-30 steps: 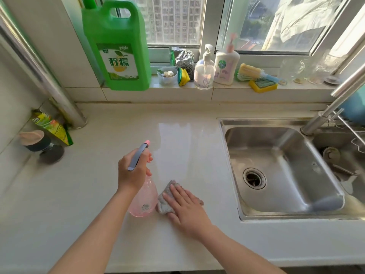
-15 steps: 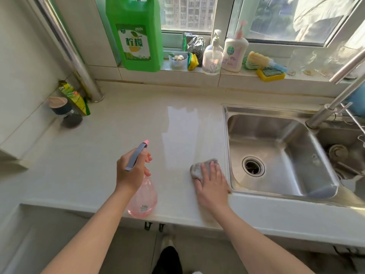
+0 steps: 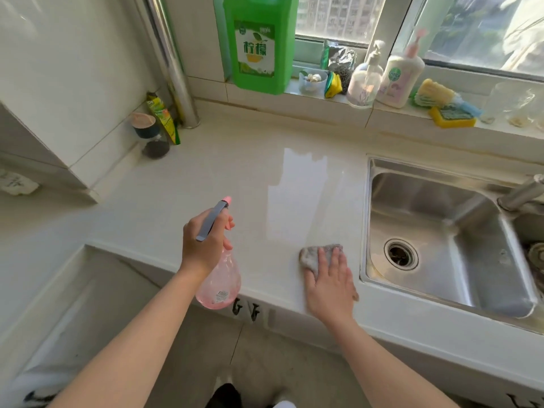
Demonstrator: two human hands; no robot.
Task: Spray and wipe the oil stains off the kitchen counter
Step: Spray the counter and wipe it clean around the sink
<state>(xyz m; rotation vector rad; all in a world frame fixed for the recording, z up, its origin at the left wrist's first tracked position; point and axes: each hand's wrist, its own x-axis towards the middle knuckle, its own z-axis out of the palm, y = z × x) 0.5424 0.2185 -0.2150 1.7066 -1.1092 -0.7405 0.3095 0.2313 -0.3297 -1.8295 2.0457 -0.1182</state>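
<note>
Since a second ago the right hand (image 3: 329,282) has slid its one grey cloth (image 3: 316,254) rightward, pressing it flat near the desk's (image 3: 265,178) front edge, just left of the sink (image 3: 441,231). The left hand (image 3: 203,245) still grips the one pink, translucent spray bottle (image 3: 219,282).
</note>
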